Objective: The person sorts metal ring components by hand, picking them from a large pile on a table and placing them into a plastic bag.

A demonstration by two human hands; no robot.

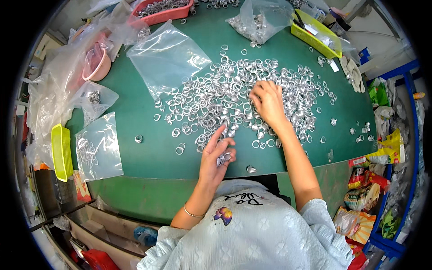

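Observation:
A broad heap of silver-coloured metal rings (pixel 211 92) is spread over the green table. My left hand (pixel 215 157) is at the near edge of the heap, palm turned up. Several rings (pixel 221 159) rest in its curled fingers, while the index finger stretches toward the heap. Over the middle right of the heap is my right hand (pixel 270 104), its fingers bent down and drawn together at the rings. Whatever lies between those fingertips is hidden. One loose ring (pixel 251 169) lies near the table's front edge, between my two arms.
A flat clear plastic bag (pixel 168 56) lies beyond the heap. Bags with rings (pixel 87 153) lie at left, near a yellow-green basket (pixel 62 153) and a pink bowl (pixel 100 67). Far back are a red tray (pixel 162 13), a filled bag (pixel 258 22) and a yellow-green bin (pixel 315 38).

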